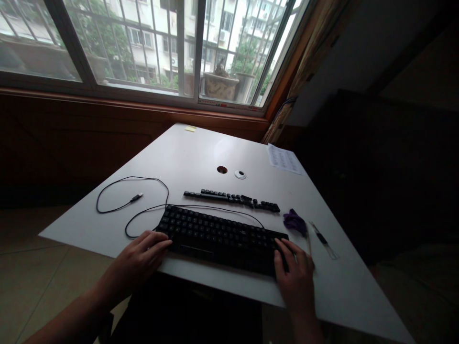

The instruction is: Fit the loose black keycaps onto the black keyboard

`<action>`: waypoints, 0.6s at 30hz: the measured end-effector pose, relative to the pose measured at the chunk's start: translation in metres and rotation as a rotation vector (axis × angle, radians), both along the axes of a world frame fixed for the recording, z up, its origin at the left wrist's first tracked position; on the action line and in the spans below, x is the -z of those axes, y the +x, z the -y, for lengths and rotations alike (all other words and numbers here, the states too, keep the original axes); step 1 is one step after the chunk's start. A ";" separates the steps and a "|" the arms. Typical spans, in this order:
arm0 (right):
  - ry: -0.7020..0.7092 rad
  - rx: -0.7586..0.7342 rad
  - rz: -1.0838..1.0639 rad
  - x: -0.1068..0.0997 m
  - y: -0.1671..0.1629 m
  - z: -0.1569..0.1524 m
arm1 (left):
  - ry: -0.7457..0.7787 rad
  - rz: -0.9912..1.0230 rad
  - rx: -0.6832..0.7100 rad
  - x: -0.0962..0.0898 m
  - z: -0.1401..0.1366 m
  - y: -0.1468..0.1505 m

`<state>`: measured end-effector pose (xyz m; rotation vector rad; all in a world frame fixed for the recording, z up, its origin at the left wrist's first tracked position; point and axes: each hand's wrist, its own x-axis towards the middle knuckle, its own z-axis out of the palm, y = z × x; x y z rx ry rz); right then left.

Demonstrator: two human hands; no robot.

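Observation:
A black keyboard [218, 235] lies near the front edge of the white table. Keycaps cover its back part, while the front strip looks bare and dark. At its left end my left hand [149, 247] grips the corner, fingers together on top. My right hand [294, 263] holds the right end, its fingers over the number pad side and the thumb at the front. Behind the keyboard, loose black keycaps [218, 195] are lined up in rows. The keyboard's black cable [133, 177] loops to the left, ending in a USB plug [136, 197].
Right of the keyboard lie a purple cloth [294, 221] and a wire keycap puller [324, 241]. Farther back are a round cable hole [222, 170], its white cover [240, 175], a printed sheet [285, 159] and yellow sticky notes [190, 129]. A barred window stands beyond the table [201, 153].

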<state>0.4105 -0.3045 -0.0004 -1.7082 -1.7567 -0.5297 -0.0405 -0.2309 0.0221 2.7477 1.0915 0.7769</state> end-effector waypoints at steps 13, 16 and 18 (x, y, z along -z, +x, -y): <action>-0.002 -0.003 -0.007 0.000 -0.001 0.000 | 0.004 -0.075 -0.128 0.000 0.010 -0.008; -0.005 -0.004 -0.009 0.001 0.000 0.000 | 0.012 -0.107 -0.128 -0.001 0.008 -0.009; -0.013 -0.001 -0.012 0.002 0.001 -0.001 | 0.027 -0.152 -0.125 -0.005 0.006 -0.007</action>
